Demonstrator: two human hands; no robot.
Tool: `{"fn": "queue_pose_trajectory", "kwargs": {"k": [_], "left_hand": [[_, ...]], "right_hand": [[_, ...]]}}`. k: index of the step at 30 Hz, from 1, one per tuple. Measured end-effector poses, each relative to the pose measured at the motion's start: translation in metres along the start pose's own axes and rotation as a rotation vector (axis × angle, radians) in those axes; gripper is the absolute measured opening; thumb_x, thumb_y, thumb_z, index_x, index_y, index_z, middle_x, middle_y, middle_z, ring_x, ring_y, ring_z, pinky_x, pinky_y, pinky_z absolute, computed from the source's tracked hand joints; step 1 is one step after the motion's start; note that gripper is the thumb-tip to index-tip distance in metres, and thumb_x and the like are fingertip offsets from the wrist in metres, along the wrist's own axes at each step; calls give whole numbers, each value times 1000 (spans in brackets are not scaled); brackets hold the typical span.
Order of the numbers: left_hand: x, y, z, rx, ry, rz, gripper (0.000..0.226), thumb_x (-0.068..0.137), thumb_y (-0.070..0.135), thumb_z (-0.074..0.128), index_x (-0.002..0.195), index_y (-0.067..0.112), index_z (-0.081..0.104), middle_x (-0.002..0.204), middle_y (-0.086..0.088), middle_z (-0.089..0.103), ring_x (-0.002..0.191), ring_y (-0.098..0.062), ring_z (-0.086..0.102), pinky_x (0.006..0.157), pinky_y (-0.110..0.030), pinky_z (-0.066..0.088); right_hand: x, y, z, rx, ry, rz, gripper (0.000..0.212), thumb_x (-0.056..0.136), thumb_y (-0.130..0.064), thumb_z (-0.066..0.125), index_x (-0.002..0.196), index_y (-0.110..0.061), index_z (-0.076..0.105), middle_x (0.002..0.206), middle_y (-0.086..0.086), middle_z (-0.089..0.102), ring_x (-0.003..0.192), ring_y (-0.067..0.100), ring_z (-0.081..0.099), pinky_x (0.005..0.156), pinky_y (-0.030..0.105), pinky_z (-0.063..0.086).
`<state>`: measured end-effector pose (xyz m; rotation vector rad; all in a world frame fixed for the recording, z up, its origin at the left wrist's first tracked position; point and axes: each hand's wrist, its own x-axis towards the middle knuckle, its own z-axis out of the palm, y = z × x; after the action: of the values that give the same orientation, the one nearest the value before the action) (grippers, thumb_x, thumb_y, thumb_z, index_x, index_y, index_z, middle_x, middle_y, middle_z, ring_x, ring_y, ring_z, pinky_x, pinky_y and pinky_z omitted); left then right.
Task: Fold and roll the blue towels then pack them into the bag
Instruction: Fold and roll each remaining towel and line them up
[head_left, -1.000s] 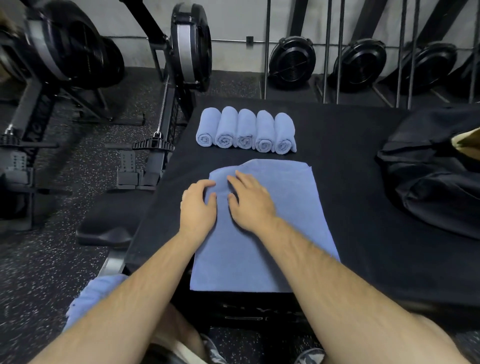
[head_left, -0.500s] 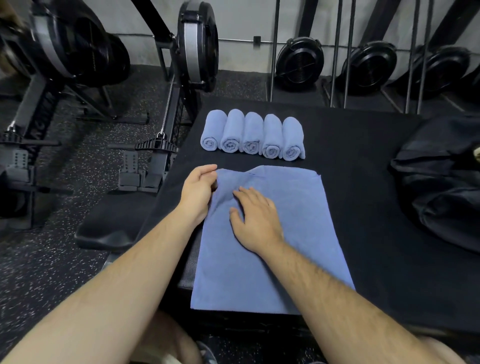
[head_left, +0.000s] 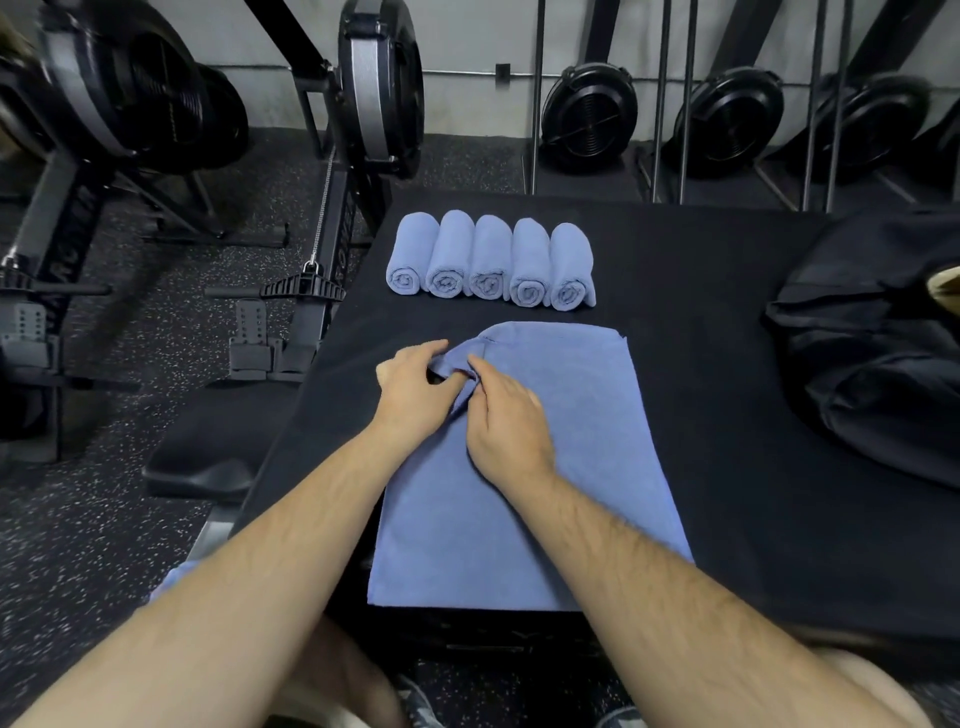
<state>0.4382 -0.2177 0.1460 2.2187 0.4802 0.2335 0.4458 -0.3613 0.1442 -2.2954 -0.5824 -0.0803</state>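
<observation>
A flat blue towel (head_left: 571, 441) lies lengthwise on the black platform (head_left: 701, 322) in front of me. My left hand (head_left: 410, 389) and my right hand (head_left: 506, 415) both pinch its far left corner, which is lifted and bunched into a small fold between them. Behind it, several rolled blue towels (head_left: 491, 262) lie side by side in a row, spiral ends towards me. The black bag (head_left: 878, 353) slumps on the platform's right side, its opening partly out of frame.
Rowing machines (head_left: 332, 171) stand on the speckled floor to the left, one close to the platform's left edge with a black seat (head_left: 202, 462). Upright rowers and metal rails (head_left: 685, 104) line the back wall. A bit of blue cloth (head_left: 171, 579) shows by my left forearm.
Both hands went from pressing flat on the towel to the far left corner. They now pinch it and have lifted it into a small fold.
</observation>
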Motion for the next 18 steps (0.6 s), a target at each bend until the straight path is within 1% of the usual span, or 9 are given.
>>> {"fn": "queue_pose_trajectory", "kwargs": {"k": [1,3,5,6,8,11,13,15,18], "left_hand": [[0,0,0,2,-19,39,36,87,39,58,120,28,67,119,5,67,124,-22,53,102,-25,34],[-2,4,-2,-72,-22,25,23,87,27,58,106,24,71,99,10,72,104,-15,63,91,-26,47],[-1,6,-4,-124,27,-26,16,89,15,60,100,22,70,96,9,71,99,-14,65,83,-25,50],[0,6,-4,-115,53,-46,17,90,13,61,101,22,68,97,8,69,101,-16,64,83,-26,51],[3,6,-4,-24,66,-81,18,90,15,60,106,20,66,99,4,64,105,-23,59,84,-32,50],[7,9,-2,74,40,-128,6,91,18,57,87,17,62,95,-1,62,103,-27,57,73,-30,43],[7,11,-3,14,46,-142,10,93,16,56,84,17,59,89,1,63,93,-22,58,65,-26,39],[5,15,-6,-110,110,-125,8,96,19,59,89,15,59,84,5,61,78,-11,56,60,-18,38],[0,21,-14,-287,252,-58,7,97,21,63,92,16,61,83,7,62,70,0,55,61,-8,40]], "right_hand": [[0,-1,-1,12,10,7,42,104,-19,41,145,-14,53,137,4,64,128,20,55,113,37,35],[-1,-3,0,25,23,23,36,106,-30,42,135,-15,59,127,2,68,120,20,58,107,36,38],[-1,-3,0,33,35,41,34,103,-40,47,126,-19,60,113,-2,70,108,21,61,99,36,43],[-1,-3,0,35,36,49,34,102,-42,49,126,-20,59,111,-4,70,106,21,61,98,36,44],[-2,-2,0,34,33,60,33,100,-39,52,128,-21,58,114,-4,69,107,20,60,98,34,44],[-1,0,0,34,31,63,31,99,-29,53,127,-20,60,118,-5,69,109,18,59,98,31,42],[0,2,3,48,63,52,21,99,-26,53,116,-20,63,111,-6,69,103,18,61,95,34,46],[0,4,6,74,111,49,11,99,-28,55,102,-20,61,106,-7,60,98,17,58,88,39,48],[-1,5,6,162,212,50,9,100,-26,56,96,-18,58,102,-6,51,98,18,53,84,38,48]]}}
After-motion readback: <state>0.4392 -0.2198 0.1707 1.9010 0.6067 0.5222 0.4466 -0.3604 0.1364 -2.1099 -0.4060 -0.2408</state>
